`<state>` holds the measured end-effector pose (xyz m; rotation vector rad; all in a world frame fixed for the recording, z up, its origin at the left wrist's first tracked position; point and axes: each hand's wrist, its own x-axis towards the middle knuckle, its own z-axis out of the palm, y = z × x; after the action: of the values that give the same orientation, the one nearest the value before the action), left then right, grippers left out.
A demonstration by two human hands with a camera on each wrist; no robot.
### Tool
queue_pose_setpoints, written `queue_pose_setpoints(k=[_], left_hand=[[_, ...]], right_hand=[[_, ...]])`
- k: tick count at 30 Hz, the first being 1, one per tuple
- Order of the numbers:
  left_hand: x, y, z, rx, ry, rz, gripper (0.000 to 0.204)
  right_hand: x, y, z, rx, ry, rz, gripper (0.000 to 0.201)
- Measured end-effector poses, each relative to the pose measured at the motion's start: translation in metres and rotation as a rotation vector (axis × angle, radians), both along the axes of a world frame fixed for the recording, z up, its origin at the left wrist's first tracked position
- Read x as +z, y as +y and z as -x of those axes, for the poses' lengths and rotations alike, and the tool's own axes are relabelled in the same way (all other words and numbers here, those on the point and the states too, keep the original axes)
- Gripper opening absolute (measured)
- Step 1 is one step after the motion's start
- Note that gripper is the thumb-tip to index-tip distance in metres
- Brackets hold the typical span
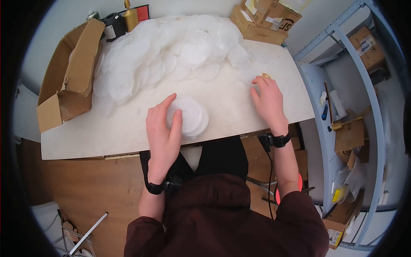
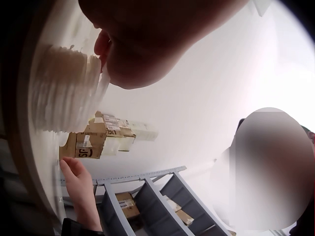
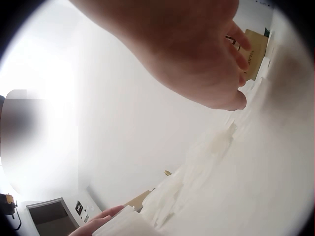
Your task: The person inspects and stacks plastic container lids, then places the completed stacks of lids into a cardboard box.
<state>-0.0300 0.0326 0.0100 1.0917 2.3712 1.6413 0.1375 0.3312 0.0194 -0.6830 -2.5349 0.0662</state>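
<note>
A short stack of thin, whitish translucent discs (image 1: 190, 116) sits near the table's front edge. My left hand (image 1: 163, 128) is at the left side of this stack, its thumb and index finger spread over the top discs. In the left wrist view the stack (image 2: 64, 93) shows from the side, a fingertip right at its top. My right hand (image 1: 270, 102) hovers over the table's right part, fingers loosely bent near the end of a large heap of similar discs (image 1: 171, 51). A small brownish piece (image 1: 266, 75) shows beside its fingertips.
An opened cardboard box (image 1: 79, 64) stands at the table's left end. More cardboard boxes (image 1: 269, 23) are at the back right. Behind the heap's left end stand a black container (image 1: 114, 26) and a gold-coloured one (image 1: 130, 19). A blue-grey shelf (image 1: 319, 90) adjoins the right side.
</note>
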Motion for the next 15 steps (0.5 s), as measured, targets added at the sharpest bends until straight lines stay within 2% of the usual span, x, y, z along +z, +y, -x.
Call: queue_pose_setpoints(k=[1,5,7,8,10,11,13,15], left_hand=[[-0.001,0.001,-0.001,0.027,0.053,0.082,0.04],[-0.007,0.005,-0.003,-0.018,-0.052,0.042,0.04],[-0.013,0.004,0.0,-0.076,-0.066,-0.051,0.052],[-0.013,0.001,-0.001,-0.077,-0.068,-0.049,0.052],[-0.01,-0.003,-0.004,-0.142,0.001,-0.006,0.073],[-0.011,-0.004,-0.006,-0.141,-0.001,-0.005,0.073],[-0.01,-0.004,-0.01,-0.202,0.024,0.041,0.092],[-0.013,-0.003,-0.011,-0.2,0.015,0.053,0.097]], right_hand=[[-0.002,0.006,0.0,-0.001,-0.035,-0.005,0.016],[-0.013,0.011,0.002,0.015,-0.041,-0.001,0.006],[-0.013,0.008,-0.002,0.016,-0.021,0.014,0.006],[-0.012,0.007,-0.003,0.022,0.004,0.021,0.005],[-0.005,-0.001,-0.006,0.016,0.023,0.025,0.007],[-0.003,-0.007,-0.009,0.011,0.042,0.031,0.008],[0.002,-0.019,-0.013,0.041,0.084,0.068,0.009],[0.01,-0.034,-0.016,0.074,0.128,0.107,0.01]])
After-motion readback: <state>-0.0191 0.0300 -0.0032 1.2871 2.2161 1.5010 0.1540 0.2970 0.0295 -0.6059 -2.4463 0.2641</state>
